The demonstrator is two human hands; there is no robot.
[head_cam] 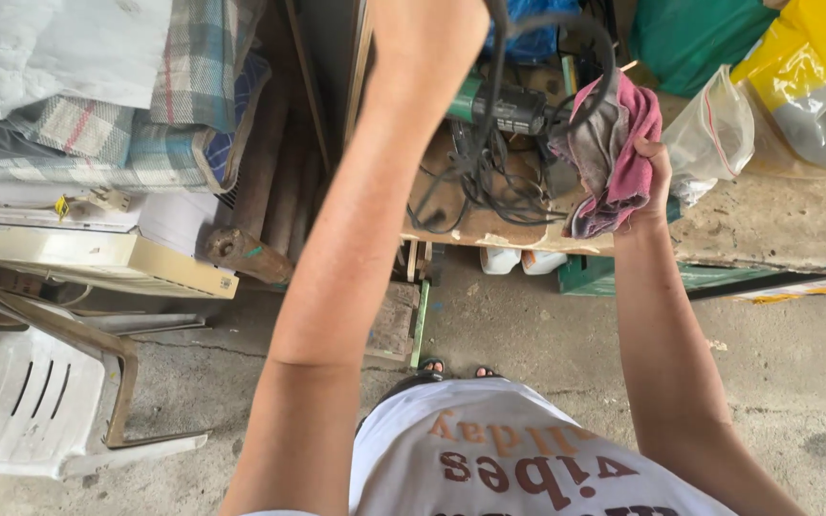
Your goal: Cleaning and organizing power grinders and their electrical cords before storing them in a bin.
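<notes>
A pink-and-grey rag (614, 158) at two o'clock beside a green-and-black power tool (499, 103); plaid blue-grey-red cloth (155, 124) at ten o'clock; white plastic chair (21, 401) at eight; yellow bag (805, 67) top right.

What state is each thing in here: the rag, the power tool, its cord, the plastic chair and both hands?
Pink rag: bunched, gripped in the right hand.
Green power tool: lying on the wooden bench.
Black cord: loose, tangled beside the tool.
White plastic chair: tipped over on the floor.
Left hand: raised out of frame; only the forearm shows.
</notes>
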